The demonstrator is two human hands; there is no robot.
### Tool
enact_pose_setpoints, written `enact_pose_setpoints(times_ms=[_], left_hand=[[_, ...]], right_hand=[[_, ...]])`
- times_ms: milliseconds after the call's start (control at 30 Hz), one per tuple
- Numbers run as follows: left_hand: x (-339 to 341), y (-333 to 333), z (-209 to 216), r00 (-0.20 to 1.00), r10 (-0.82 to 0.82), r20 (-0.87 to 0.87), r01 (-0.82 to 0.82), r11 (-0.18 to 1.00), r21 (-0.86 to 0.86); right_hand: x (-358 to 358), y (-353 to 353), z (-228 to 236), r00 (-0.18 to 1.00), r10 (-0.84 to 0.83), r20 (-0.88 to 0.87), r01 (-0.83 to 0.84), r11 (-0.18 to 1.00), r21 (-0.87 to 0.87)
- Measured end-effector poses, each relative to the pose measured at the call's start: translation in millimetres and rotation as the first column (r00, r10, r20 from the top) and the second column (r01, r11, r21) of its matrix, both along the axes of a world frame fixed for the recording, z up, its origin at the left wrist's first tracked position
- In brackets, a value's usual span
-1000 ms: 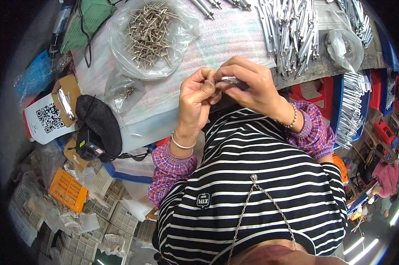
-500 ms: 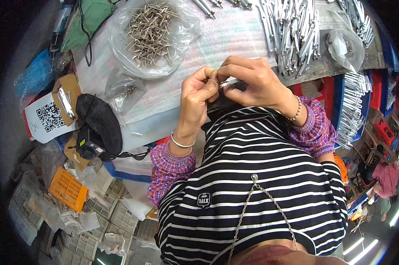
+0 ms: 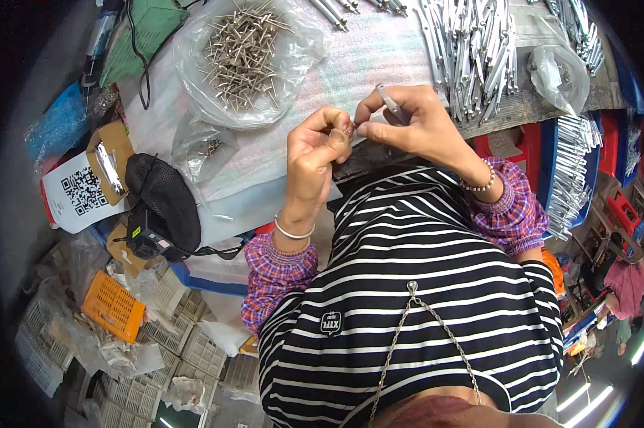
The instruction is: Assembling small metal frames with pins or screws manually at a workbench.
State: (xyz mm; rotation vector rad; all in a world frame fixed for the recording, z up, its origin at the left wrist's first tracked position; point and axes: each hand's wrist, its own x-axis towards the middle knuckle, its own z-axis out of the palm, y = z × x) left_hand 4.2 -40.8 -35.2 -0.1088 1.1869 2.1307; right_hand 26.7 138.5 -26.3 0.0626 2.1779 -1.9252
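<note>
My right hand (image 3: pixel 425 128) is closed around a slim silver metal piece (image 3: pixel 391 104) whose rounded end sticks up past the fingers. The rest of that piece is hidden in the palm. Just to the left, the fingertips of my left hand (image 3: pixel 313 151) are pinched together. A small shiny bit shows at them, too small to name. The fingertips of both hands nearly meet above the table's near edge. Beyond my left hand lies an open clear plastic bag (image 3: pixel 293 78) heaped with metal pins (image 3: pixel 243 53) with flat heads.
A smaller clear bag (image 3: pixel 206 151) with little metal parts lies left of my hands. Silver strips (image 3: pixel 472 57) are piled at the back right, near another bag (image 3: pixel 559 80). A blue bin (image 3: pixel 548 171) holds more strips. A black mesh pouch (image 3: pixel 158 192) sits at the left.
The silver piece lay between the fingertips of both hands; now its rounded end points up out of my right hand. My right hand has turned, and my left has barely shifted.
</note>
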Motion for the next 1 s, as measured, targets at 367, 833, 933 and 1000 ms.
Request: enact_pose_setpoints(times_ms=[367,833,933,1000], left_hand=[[4,2,-3,0.997,0.082,0.006,-0.081,0.993,-0.086],[5,3,-5,0.997,-0.051,-0.05,0.042,0.986,-0.158],[-3,-2,-3,0.991,-0.125,0.054,0.128,0.99,-0.064],[-10,-2,3,0.954,-0.162,0.251,0.158,0.987,0.035]], right_hand=[[6,-16,-9,0.906,-0.073,-0.418,0.15,0.976,0.155],[6,-6,-5,0.879,0.075,-0.471,0.028,0.977,0.209],[5,-7,-7,0.809,0.126,-0.574,0.04,0.963,0.268],[2,-8,-8,0.819,0.117,-0.561,0.028,0.97,0.242]])
